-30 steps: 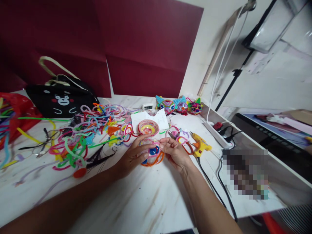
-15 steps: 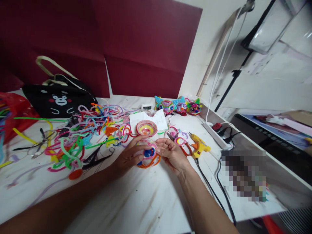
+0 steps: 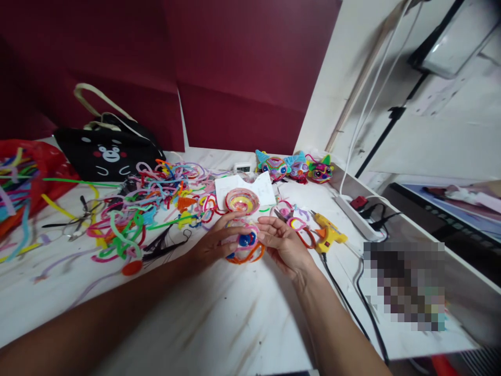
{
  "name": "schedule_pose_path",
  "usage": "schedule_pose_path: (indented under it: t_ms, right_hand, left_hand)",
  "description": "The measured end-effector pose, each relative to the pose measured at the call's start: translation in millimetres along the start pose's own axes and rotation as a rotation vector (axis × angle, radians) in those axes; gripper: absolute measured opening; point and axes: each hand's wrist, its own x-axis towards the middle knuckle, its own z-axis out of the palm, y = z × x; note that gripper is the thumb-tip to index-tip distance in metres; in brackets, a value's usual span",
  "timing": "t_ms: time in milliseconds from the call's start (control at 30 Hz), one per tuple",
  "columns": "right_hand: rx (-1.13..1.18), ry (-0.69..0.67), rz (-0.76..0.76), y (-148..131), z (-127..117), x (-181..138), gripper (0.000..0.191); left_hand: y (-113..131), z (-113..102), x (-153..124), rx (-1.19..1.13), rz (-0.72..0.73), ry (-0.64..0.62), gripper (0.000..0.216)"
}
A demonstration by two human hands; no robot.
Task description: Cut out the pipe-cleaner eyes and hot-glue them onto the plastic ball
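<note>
Between my hands is a round pipe-cleaner animal head [image 3: 243,241] in pink and orange, with blue eyes. My left hand [image 3: 215,243] wraps its fingers over the left side and top of it. On the right side, my right hand [image 3: 278,241] pinches its edge with thumb and forefinger, the other fingers loosely curled. Just behind stands a bowl-shaped coil [image 3: 242,202] of red, pink and yellow pipe cleaner, in front of a white cut-out card [image 3: 266,190].
A heap of pipe cleaners [image 3: 129,219] and eyeglasses [image 3: 78,222] lie on the left. A yellow glue gun [image 3: 331,235] with its cord is at the right, near pliers and a power strip [image 3: 356,216]. Finished animal heads [image 3: 276,167] and a black bag [image 3: 111,154] stand at the back.
The whole scene has shifted slightly to the right as the camera turned a little left. Both hands keep their hold on the animal head, with hardly any change.
</note>
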Motion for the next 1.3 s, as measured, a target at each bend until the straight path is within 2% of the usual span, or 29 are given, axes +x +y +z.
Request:
schedule_pose_path:
  t_ms: [133,367,633,1300]
  right_hand:
    - [-0.004,-0.012,-0.010,0.4,-2.9,1.7,0.043]
    - [-0.016,-0.025,-0.025,1.1,-5.1,2.0,0.042]
    - [-0.049,-0.058,-0.027,2.4,-10.0,2.8,0.036]
    - [-0.114,-0.012,0.021,-6.2,-7.2,-1.4,0.041]
  left_hand:
    - [1.7,-2.0,2.0,0.006,0.012,-0.044,0.039]
    - [2.2,-0.7,3.0,0.011,0.016,-0.021,0.040]
    - [-2.0,-4.5,3.0,0.065,0.029,-0.055,0.045]
    - [-0.7,-7.3,4.0,0.115,0.090,-0.106,0.042]
